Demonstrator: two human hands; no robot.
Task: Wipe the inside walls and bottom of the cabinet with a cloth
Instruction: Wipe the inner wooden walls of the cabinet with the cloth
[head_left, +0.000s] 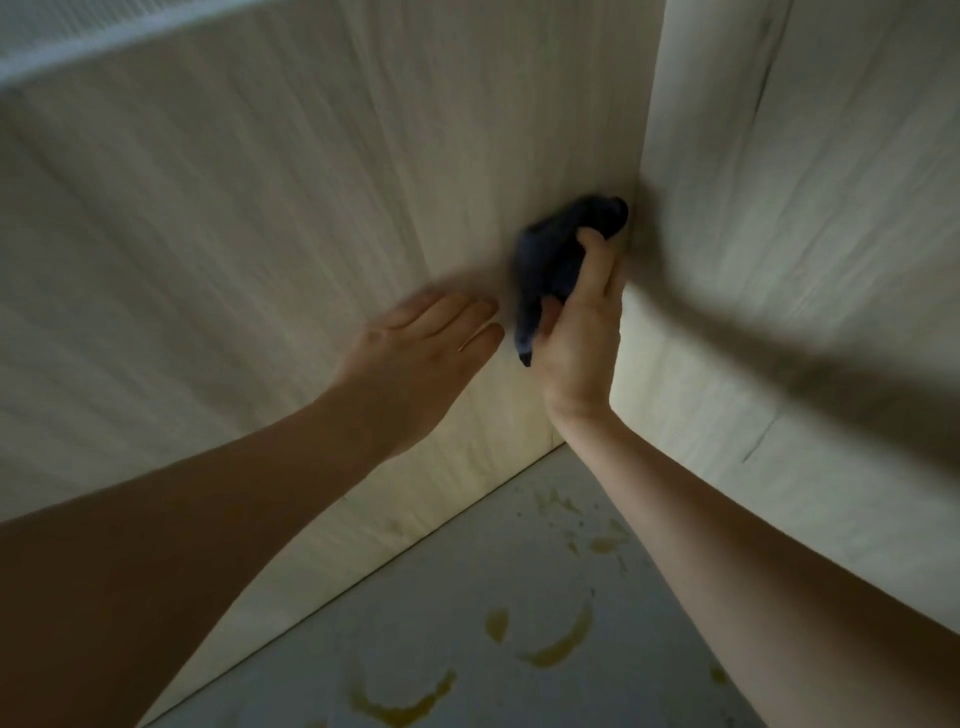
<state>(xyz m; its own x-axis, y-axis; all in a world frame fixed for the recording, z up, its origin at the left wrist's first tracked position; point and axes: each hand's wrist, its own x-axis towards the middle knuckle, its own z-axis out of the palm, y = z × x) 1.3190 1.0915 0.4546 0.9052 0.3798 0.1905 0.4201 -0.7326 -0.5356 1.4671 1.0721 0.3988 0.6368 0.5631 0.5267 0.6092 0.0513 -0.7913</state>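
I am looking into a pale wood-grain cabinet. Its back wall (234, 218) fills the left and centre, its right wall (789, 218) meets it at a corner. My right hand (579, 338) grips a bunched dark blue cloth (558, 244) and holds it against the back wall, right in that corner. My left hand (421, 348) lies flat with straight fingers on the back wall, just left of the cloth. The grey cabinet bottom (467, 597) shows below, marked with yellowish ring stains (558, 649).
A light strip (104, 41) runs across the top left above the back wall. Both forearms reach in from the lower edge. More yellow splashes (602, 543) lie on the bottom near the right wall.
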